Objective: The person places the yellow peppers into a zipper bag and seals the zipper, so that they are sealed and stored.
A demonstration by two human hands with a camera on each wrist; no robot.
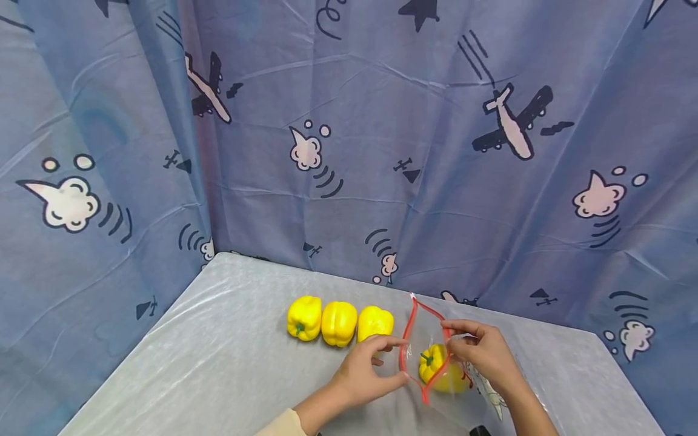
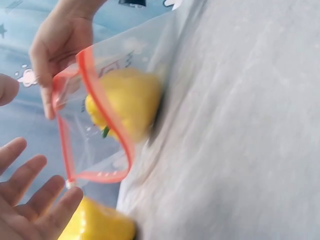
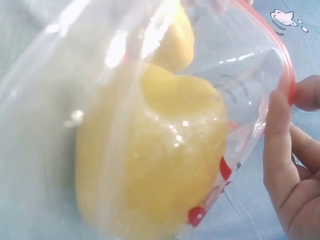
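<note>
A clear zip bag with a red-edged mouth stands gaping toward the left on the table. Inside it lies a yellow bell pepper, its green stem facing the opening. My right hand pinches the red rim between thumb and fingers, as the right wrist view also shows. On the other side of the mouth is my left hand, fingers spread and fingertips right at the rim. Behind that hand, a yellow bell pepper is partly covered by the fingers.
Two more yellow bell peppers, one in the middle and one at the left, continue the row on the pale covered table. A blue patterned curtain rises behind the table. A small black object shows at the bottom edge.
</note>
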